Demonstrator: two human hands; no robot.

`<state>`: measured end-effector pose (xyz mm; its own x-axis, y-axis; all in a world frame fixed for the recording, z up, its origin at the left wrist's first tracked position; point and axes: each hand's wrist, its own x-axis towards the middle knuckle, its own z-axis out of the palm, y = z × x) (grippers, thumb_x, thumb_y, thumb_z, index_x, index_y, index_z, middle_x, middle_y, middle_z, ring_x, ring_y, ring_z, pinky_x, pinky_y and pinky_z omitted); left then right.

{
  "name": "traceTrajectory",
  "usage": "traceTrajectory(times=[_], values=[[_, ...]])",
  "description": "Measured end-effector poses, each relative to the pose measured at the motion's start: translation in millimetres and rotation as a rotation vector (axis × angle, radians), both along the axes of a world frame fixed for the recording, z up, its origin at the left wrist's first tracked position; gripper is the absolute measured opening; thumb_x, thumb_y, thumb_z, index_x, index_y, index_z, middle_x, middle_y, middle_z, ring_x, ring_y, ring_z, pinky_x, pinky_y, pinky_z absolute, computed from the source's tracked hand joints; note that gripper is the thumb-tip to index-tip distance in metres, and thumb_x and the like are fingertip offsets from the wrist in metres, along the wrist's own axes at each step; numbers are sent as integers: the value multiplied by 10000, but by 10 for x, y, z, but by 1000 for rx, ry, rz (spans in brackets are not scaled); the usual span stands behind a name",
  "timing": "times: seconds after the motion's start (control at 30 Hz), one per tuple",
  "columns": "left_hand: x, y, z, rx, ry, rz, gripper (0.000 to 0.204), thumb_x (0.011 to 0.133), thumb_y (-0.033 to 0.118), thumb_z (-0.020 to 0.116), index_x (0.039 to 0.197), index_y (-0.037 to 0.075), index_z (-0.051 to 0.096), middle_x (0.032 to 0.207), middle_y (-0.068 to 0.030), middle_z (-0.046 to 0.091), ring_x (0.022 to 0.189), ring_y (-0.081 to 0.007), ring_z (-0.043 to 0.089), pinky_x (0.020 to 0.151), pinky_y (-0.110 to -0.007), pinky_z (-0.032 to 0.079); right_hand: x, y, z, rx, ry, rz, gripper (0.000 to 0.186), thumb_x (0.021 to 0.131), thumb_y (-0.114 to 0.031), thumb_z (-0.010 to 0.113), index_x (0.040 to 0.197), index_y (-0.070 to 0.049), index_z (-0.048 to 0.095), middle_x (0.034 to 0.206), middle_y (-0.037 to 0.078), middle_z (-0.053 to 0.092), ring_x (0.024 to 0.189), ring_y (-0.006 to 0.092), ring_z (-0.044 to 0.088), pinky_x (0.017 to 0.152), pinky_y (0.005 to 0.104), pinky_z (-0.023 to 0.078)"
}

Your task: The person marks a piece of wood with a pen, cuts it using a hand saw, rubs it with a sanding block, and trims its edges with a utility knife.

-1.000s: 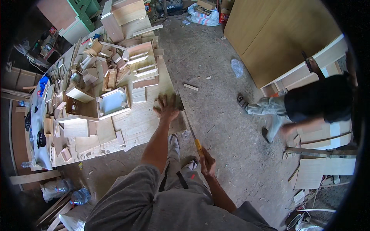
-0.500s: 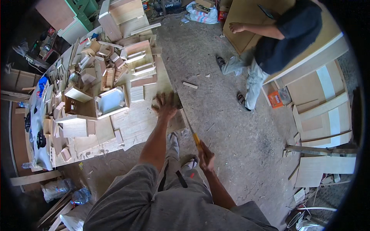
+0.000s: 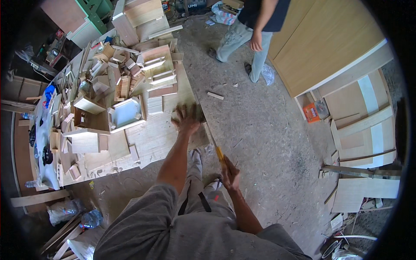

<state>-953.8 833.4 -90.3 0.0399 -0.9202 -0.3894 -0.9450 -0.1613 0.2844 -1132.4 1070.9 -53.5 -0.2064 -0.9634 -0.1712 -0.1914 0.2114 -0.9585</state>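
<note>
My left hand (image 3: 187,117) lies spread, palm down, near the right edge of the cluttered plywood worktable (image 3: 143,156), over a dark flat piece (image 3: 198,113) that is mostly hidden. My right hand (image 3: 230,177) grips the yellow handle of a long, thin-bladed tool (image 3: 219,153), probably a saw. Its blade runs up along the table edge to just beside my left hand. Left of that hand are small wood blocks (image 3: 155,105), a pale tray with a light blue bottom (image 3: 125,112) and open wooden boxes (image 3: 89,115).
A co-worker (image 3: 251,37) in a dark top is beside large wooden panels (image 3: 325,39) at the back right. An orange box (image 3: 310,112), wood boards (image 3: 359,125) and a plastic bag (image 3: 267,74) lie along the right. Water bottles (image 3: 91,219) and bags are at lower left.
The co-worker has moved from the right side to the back middle. My right hand and the tool have shifted slightly forward along the table edge; my left hand stays put.
</note>
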Motion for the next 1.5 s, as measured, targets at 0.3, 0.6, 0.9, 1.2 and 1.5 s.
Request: traceTrajectory(times=[0.3, 0.6, 0.9, 1.2, 1.5], values=[[-24, 18, -46, -8, -7, -34, 870, 825, 413, 633, 1531, 362, 128, 1618, -80, -3, 1459, -421, -94, 977, -819, 92, -3, -127, -96, -123, 9, 13, 414, 959, -119, 514, 1316, 92, 504, 1021, 146, 653, 867, 143, 588, 794, 263, 465], [17, -2, -4, -2, 10, -9, 843, 836, 419, 615, 1530, 354, 141, 1616, -89, 9, 1460, -418, -96, 987, -815, 80, -66, 198, -109, -29, -4, 1, 457, 958, -185, 547, 1337, 67, 504, 1091, 122, 659, 837, 100, 561, 758, 253, 460], [26, 58, 77, 29, 12, -18, 823, 837, 418, 590, 1530, 357, 150, 1620, -88, -5, 1462, -413, -103, 1002, -797, 60, 12, 259, 79, -116, 3, 8, 450, 947, -145, 553, 1291, 138, 494, 1227, 232, 615, 1165, 273, 582, 999, 339, 420], [-18, 15, 15, -7, 28, -5, 804, 840, 416, 582, 1526, 368, 165, 1623, -64, -8, 1461, -401, -129, 1009, -796, 30, 78, 230, -172, -185, 14, -37, 410, 938, -35, 530, 1320, 107, 487, 1235, 198, 621, 1114, 178, 573, 952, 290, 438], [-64, -4, 24, -11, 6, -36, 785, 858, 453, 559, 1526, 375, 156, 1622, -75, -8, 1456, -426, -119, 1004, -801, 50, 173, -301, 22, -120, -40, -42, 420, 950, -128, 537, 1291, 117, 513, 1204, 231, 624, 1083, 235, 596, 935, 311, 449]])
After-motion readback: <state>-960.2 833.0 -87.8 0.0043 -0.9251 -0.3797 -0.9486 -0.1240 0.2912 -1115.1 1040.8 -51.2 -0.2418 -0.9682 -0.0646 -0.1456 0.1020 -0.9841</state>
